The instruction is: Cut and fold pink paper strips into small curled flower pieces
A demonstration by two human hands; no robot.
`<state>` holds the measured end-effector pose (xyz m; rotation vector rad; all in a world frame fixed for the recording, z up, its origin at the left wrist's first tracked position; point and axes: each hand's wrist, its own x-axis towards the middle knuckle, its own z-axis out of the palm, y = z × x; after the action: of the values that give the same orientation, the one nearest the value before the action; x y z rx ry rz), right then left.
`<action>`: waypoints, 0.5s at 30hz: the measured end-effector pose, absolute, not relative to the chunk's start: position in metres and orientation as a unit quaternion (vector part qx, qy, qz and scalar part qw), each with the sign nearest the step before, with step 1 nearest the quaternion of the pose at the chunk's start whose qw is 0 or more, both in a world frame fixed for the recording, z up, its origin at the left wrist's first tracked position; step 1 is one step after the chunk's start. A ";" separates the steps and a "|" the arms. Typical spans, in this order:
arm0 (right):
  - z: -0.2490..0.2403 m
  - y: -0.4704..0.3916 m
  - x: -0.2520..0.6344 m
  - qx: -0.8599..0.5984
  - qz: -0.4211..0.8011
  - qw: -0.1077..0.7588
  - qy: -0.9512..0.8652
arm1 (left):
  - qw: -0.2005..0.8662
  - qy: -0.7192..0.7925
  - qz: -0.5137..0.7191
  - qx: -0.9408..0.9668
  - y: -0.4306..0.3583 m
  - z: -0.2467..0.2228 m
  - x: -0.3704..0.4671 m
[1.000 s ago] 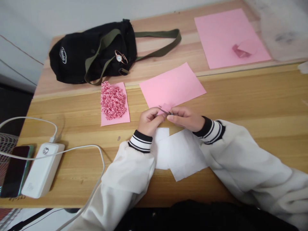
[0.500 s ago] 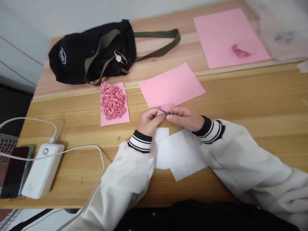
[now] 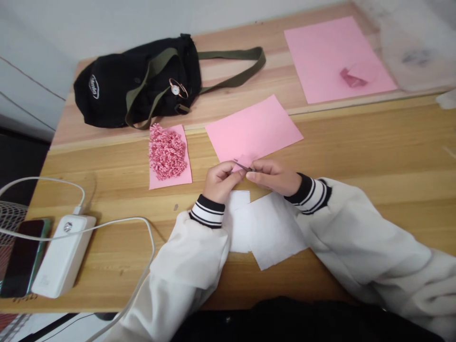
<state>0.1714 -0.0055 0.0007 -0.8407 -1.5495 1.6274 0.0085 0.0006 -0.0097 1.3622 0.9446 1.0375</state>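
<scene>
My left hand (image 3: 221, 181) is closed, thumb and fingers pinching a small piece of pink paper (image 3: 243, 160). My right hand (image 3: 276, 176) is closed around the handle end of small dark scissors (image 3: 243, 166), whose handles are mostly hidden by the fingers. The thin blades point left and lie across the pink piece, close to my left fingertips. Just beyond the hands lies a larger pink sheet (image 3: 254, 126), flat on the table. Below them, white paper sheets (image 3: 274, 232) overlap, partly covered by my sleeves.
Left of the hands, a pile of pink paper shreds (image 3: 167, 153) lies on a pink card (image 3: 156, 183). A black bag (image 3: 110, 88) with a watch (image 3: 175, 89) on it is behind. A white power bank (image 3: 64, 256), cable and phone (image 3: 24, 259) sit left; another pink sheet (image 3: 320, 52) lies far right.
The whole view has shifted slightly, so things sit a little lower in the picture. Both hands keep nearly the same pose around the scissors and the small pink piece.
</scene>
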 end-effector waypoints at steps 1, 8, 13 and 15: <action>0.000 -0.005 0.171 -0.323 0.631 0.364 -0.603 | 0.558 0.401 0.439 0.578 0.001 -0.010 0.008; -0.002 -0.005 0.172 -0.330 0.616 0.361 -0.617 | 0.564 0.400 0.442 0.571 0.001 -0.011 0.008; -0.003 -0.005 0.172 -0.335 0.616 0.357 -0.618 | 0.565 0.399 0.440 0.573 0.001 -0.011 0.008; -0.002 -0.005 0.171 -0.331 0.618 0.361 -0.615 | 0.567 0.397 0.440 0.572 0.001 -0.010 0.008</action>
<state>0.1713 -0.0054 -0.0020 -0.8536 -1.5851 1.5921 0.0081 0.0009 -0.0104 1.3442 0.9325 1.0346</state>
